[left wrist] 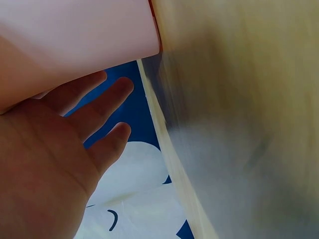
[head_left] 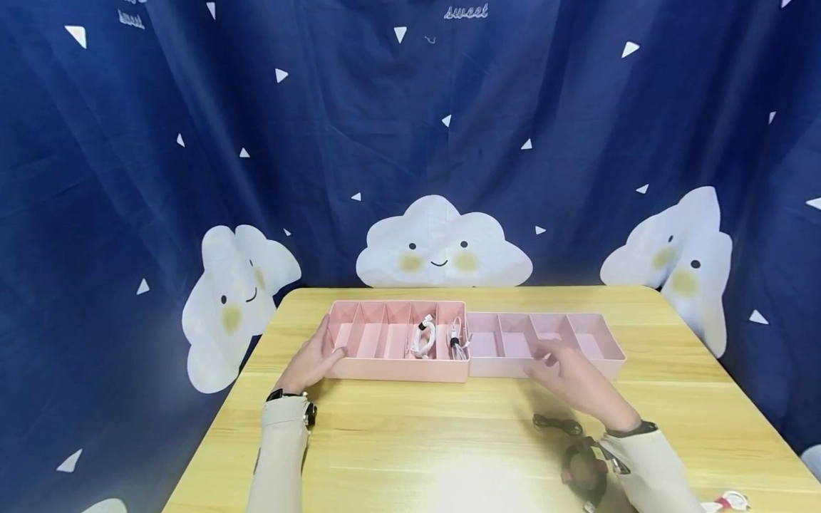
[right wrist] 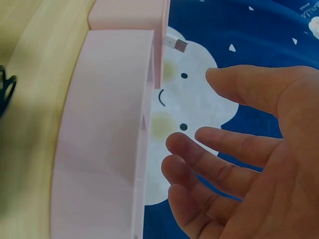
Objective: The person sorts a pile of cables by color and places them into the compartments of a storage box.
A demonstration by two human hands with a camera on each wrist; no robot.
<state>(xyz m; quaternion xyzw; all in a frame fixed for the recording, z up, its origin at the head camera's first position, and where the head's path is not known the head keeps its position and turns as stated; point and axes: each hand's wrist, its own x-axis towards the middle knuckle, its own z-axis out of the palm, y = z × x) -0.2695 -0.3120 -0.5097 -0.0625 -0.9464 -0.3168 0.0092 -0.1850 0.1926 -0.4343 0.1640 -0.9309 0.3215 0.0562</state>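
A pink divided box (head_left: 398,369) sits on the table, with a bundled white cable (head_left: 423,338) and another white cable (head_left: 455,340) in its two right-hand compartments. My left hand (head_left: 314,362) rests against the box's left front corner, thumb at the front rim. In the left wrist view, several fingers (left wrist: 102,107) stretch out past the pink wall. Just right of the pink box is a pale lilac divided box (head_left: 494,367). My right hand (head_left: 567,374) hovers at its front edge, holding nothing, fingers loosely bent and thumb apart in the right wrist view.
On the table below my right hand lies a coiled black cable (head_left: 556,425). Nearer is a larger dark coil with red parts (head_left: 585,474), partly behind the sleeve. A white cable with a red band (head_left: 731,501) lies at the near right. A blue curtain (head_left: 410,142) hangs behind the table.
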